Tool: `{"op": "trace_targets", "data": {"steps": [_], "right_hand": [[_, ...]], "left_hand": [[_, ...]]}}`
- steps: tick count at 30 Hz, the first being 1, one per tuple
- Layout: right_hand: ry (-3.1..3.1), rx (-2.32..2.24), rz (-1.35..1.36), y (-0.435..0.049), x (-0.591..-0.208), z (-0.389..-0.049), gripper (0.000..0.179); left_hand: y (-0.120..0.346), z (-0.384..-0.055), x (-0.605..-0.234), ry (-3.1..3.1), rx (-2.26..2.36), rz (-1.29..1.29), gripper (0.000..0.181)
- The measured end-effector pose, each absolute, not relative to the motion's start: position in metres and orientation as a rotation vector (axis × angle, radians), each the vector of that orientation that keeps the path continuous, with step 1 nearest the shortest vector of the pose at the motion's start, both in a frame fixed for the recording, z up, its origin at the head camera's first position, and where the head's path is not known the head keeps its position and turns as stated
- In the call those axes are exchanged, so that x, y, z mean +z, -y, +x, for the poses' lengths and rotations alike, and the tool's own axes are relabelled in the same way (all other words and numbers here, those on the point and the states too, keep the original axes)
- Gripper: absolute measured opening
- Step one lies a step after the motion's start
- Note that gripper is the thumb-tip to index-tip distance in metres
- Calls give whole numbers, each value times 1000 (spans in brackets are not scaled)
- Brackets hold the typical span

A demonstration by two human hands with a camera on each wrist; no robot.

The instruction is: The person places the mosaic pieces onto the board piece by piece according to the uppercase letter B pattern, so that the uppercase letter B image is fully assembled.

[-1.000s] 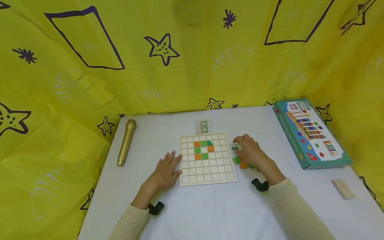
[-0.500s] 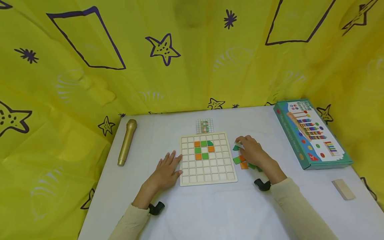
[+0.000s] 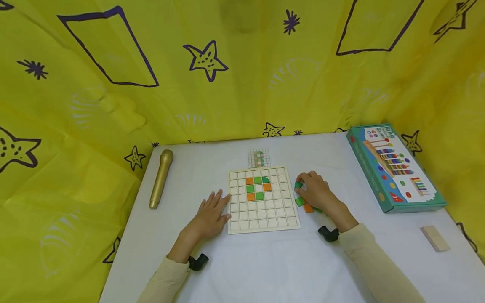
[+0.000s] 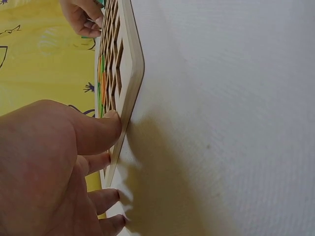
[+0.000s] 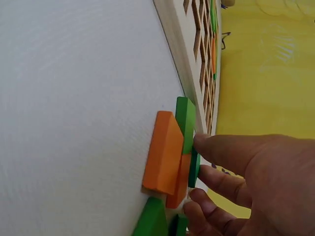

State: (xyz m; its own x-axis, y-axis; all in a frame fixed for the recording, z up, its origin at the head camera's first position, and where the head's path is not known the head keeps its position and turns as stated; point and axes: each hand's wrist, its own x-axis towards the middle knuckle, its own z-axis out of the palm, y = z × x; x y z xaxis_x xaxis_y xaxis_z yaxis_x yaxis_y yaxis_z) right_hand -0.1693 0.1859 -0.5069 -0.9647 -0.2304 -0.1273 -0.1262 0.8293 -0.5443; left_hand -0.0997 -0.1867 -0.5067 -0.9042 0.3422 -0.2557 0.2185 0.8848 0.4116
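Note:
My left hand (image 3: pixel 209 215) rests with spread fingers at the left edge of a pale wooden grid board (image 3: pixel 265 213). In the left wrist view, its thumb (image 4: pixel 101 132) touches the board's rim. Orange and green tiles (image 3: pixel 251 189) sit in several upper cells of the board, with a rounded dark green tile (image 3: pixel 266 179) at their top right. Just off the board's right edge, my right hand (image 3: pixel 315 190) pinches a dark green tile (image 5: pixel 195 169) between thumb and finger. Loose tiles lie beneath and beside it, among them an orange tile (image 5: pixel 163 155) and a green tile (image 3: pixel 300 201).
A small pattern card (image 3: pixel 259 158) lies behind the board. A gold microphone (image 3: pixel 161 180) is at the left of the table. On the right are a teal game box (image 3: pixel 395 168) and a small wooden block (image 3: pixel 434 238). A yellow curtain (image 3: pixel 242 84) hangs behind.
My right fingers have shifted among the loose tiles and closed on the dark green one, which now sits between the fingertips. The left hand stays at the board's edge.

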Motion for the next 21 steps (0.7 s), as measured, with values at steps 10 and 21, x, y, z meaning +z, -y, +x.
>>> {"op": "trace_targets", "data": {"steps": [10, 21], "right_hand": [[-2862, -800, -293, -183, -509, -168, 27], [-2732, -1015, -426, -160, -508, -157, 31]], "left_hand": [[187, -99, -508, -2736, 538, 419, 65], [187, -100, -508, -2735, 529, 410, 66]]}}
